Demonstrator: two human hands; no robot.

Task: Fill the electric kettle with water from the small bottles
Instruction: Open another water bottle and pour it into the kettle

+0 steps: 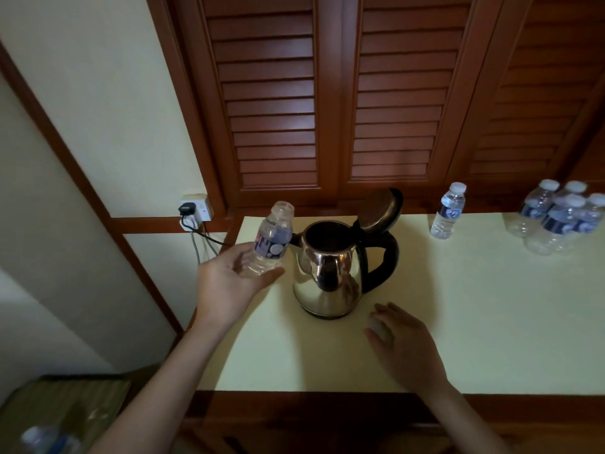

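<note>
1. The shiny kettle (pixel 327 273) stands upright in the middle of the counter (pixel 491 322). Its lid (pixel 379 209) is tipped up and back, so the top is open. Its black handle (pixel 386 260) points right.
2. Just left of the kettle, an open bottle (pixel 273 239) is held off the counter. It has no cap on. It stands almost straight up, mouth on top, leaning a little toward the kettle.
3. The left hand (pixel 226 280) reaches in from the lower left, palm turned up, and its fingers and thumb wrap round the low part of that bottle.
4. In front of the kettle and a bit right, the right hand (pixel 406 342) lies on the counter, palm down. Its bent fingers hold a small white round cap (pixel 379 328).
5. Right of the kettle, near the back edge, stands one capped bottle (pixel 448 213). Farther right is a bunch of bottles (pixel 559 221).
6. Left of the kettle, a black plug (pixel 187 209) sits in a wall socket.
</note>
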